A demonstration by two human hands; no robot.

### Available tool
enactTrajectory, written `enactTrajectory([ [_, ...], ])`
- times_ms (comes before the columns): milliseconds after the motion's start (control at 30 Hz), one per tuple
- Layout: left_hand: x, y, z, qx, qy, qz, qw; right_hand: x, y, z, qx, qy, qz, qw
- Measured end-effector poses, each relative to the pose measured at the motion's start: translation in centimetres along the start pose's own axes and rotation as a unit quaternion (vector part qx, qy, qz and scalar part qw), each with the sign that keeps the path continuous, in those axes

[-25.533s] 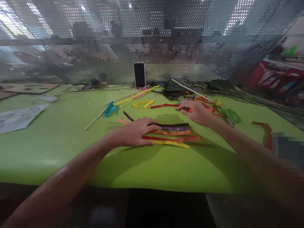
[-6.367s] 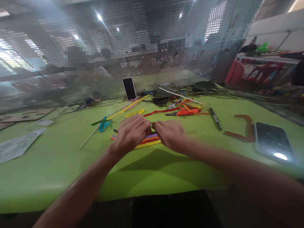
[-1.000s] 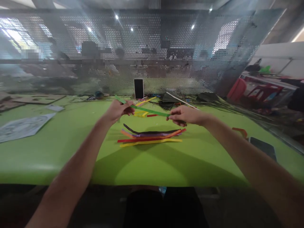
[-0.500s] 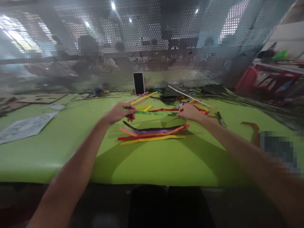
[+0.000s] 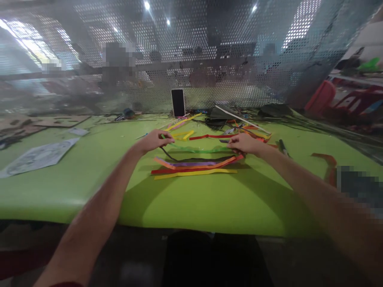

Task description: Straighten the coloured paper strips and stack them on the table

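My left hand (image 5: 154, 140) pinches the left end of a green paper strip (image 5: 199, 150), and my right hand (image 5: 243, 143) pinches its right end. The strip sags low, just over the far side of a row of paper strips on the green table (image 5: 194, 199): black (image 5: 191, 159), purple (image 5: 191, 163), orange (image 5: 209, 165), red (image 5: 179, 171) and yellow (image 5: 194, 173), lying side by side between my hands.
A phone (image 5: 178, 102) leans upright against the perforated metal screen (image 5: 191, 59) at the back. Loose coloured strips (image 5: 209, 136) and dark scraps (image 5: 221, 113) lie behind. A marker (image 5: 283, 147) and a red strip (image 5: 327, 159) lie to the right, a printed sheet (image 5: 38, 156) to the left.
Both hands have lowered the green strip from mid-air down to the table, just beyond the black strip. It now sags instead of being stretched taut.
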State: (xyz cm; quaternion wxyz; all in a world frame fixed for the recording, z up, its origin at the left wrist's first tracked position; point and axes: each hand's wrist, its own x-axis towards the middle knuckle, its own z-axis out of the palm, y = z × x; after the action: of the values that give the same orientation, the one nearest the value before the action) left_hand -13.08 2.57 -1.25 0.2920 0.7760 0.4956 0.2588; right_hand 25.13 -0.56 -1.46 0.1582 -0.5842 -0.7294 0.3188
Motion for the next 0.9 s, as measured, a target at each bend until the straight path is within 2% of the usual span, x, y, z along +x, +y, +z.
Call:
enactTrajectory([
  [167, 0.0, -0.3, -0.5, 0.007, -0.023, -0.006, 1.000, 0.1, 0.5, -0.4, -0.036, 0.018, -0.052, 0.998],
  [433, -0.3, -0.5, -1.1, 0.040, -0.051, -0.031, 0.997, -0.2, 0.0, -0.7, -0.036, 0.003, -0.076, 0.996],
  [533, -0.2, -0.6, -1.0, 0.045, -0.044, -0.018, 0.998, -0.1, 0.0, -0.6, -0.054, 0.008, -0.075, 0.996],
  [633, 0.1, -0.7, -0.5, 0.034, -0.022, -0.006, 0.999, -0.2, -0.2, -0.8, -0.065, 0.045, -0.085, 0.993],
  [767, 0.5, -1.0, 0.1, 0.021, 0.014, 0.009, 1.000, -1.4, -2.2, -0.9, -0.057, 0.124, -0.140, 0.981],
  [833, 0.7, -1.3, 0.2, 0.027, 0.025, 0.019, 0.999, -2.2, -4.1, -0.1, -0.072, 0.119, -0.186, 0.973],
  [900, 0.8, -1.5, 0.3, 0.037, 0.032, 0.031, 0.998, -2.8, -6.2, 1.3, -0.132, 0.075, -0.237, 0.960],
])
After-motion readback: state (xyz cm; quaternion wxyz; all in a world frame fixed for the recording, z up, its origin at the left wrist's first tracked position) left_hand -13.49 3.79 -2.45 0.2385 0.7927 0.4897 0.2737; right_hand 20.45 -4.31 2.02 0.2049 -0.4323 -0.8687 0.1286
